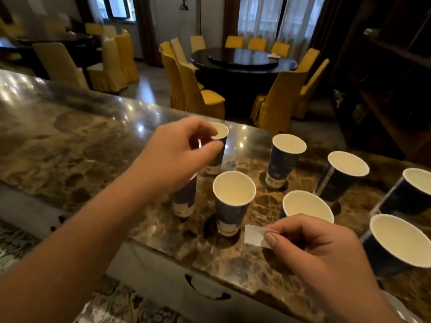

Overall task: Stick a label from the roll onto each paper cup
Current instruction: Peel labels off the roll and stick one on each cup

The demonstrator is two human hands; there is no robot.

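Two bare hands work above a marbled brown countertop (pixel 70 141) set with dark blue paper cups. Nearest the camera, the right hand (pixel 312 245) has its fingers curled in, and thumb and forefinger pinch a small white label (pixel 255 235) by its right edge, so the label sticks out to the left, level with the counter's front edge. No roll shows in the picture.

Beside that hand, at the right edge of the view, stands the nearest cup (pixel 396 245), and just behind the knuckles a second cup (pixel 307 205) is partly hidden. Left of the label stands the middle cup (pixel 233 201), upright and open.

Farther in, the left hand (pixel 184 155) reaches across from the lower left with its fingers curled and thumb and forefinger drawn close together; whether it has anything between them cannot be told. Under its wrist stands a half-hidden cup (pixel 185 201), and its fingertips overlap the rim of the far cup (pixel 219 145). To the right stand three more cups (pixel 283 159), well apart.

Beyond the counter, yellow-covered chairs (pixel 193 89) ring a dark round table (pixel 242 59).
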